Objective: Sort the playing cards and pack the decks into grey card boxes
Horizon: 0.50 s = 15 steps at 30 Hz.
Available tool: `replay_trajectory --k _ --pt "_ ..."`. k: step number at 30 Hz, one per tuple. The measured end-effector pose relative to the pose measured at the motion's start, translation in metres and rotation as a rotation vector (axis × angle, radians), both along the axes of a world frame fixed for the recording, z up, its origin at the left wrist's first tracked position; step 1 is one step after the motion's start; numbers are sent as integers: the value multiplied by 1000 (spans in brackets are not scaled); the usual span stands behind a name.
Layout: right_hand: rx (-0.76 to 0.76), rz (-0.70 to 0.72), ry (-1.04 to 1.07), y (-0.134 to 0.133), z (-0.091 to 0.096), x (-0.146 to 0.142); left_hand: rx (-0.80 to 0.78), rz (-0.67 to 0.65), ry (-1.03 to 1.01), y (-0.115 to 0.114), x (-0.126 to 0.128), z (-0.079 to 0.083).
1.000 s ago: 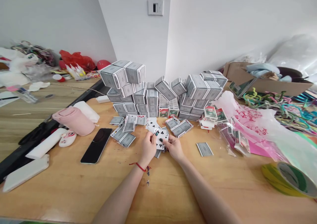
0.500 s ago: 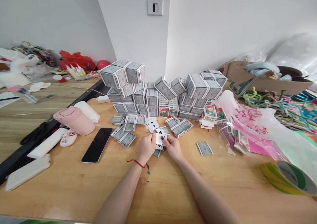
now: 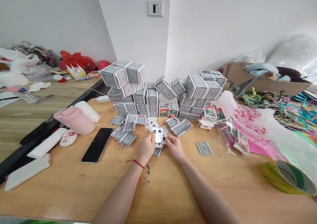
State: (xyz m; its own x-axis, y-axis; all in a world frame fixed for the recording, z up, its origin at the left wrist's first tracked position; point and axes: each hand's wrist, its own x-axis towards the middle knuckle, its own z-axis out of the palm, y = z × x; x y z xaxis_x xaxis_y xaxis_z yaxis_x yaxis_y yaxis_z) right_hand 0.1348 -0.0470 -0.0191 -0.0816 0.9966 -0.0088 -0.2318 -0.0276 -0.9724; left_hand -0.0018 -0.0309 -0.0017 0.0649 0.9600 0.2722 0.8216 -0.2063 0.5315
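Two or more playing cards [image 3: 158, 138], face up with club pips, are held above the table between my hands. My left hand [image 3: 145, 148], with a red string on the wrist, is closed on their left edge. My right hand [image 3: 175, 147] pinches a card at the right edge, which sticks out from behind the front one. Just beyond lie loose face-up cards [image 3: 152, 122]. Grey-backed cards [image 3: 126, 139] are spread to the left, and joined card pieces [image 3: 182, 128] lie to the right. A single grey-backed card [image 3: 204, 148] rests apart, right of my right hand.
Stacked blocks of grey-backed cards [image 3: 123, 75] stand behind the hands, with more blocks [image 3: 205, 87] to the right. A black phone [image 3: 97, 145] and pink bottle [image 3: 74, 120] are at left. Yellow-green tape [image 3: 287, 177], plastic bags [image 3: 255, 118] and card boxes [image 3: 210, 112] occupy the right.
The right-hand card has slid out a little to the right from behind the front card. My right fingers have shifted from the front card's face to that card's edge.
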Motion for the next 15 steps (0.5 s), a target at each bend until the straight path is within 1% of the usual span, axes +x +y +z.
replay_trajectory --k 3,6,10,13,15 --pt "2 -51 -83 0 -4 0 2 -25 31 -2 1 3" --pt "36 -126 -220 -1 -6 -3 17 -59 93 -5 3 6" --pt "121 -253 -422 -7 -2 -7 46 -167 166 -11 8 7" --pt "147 -285 -454 -10 2 -8 62 -236 181 -16 12 7" --pt "140 -264 -401 -9 4 -8 72 -219 177 -17 12 7"
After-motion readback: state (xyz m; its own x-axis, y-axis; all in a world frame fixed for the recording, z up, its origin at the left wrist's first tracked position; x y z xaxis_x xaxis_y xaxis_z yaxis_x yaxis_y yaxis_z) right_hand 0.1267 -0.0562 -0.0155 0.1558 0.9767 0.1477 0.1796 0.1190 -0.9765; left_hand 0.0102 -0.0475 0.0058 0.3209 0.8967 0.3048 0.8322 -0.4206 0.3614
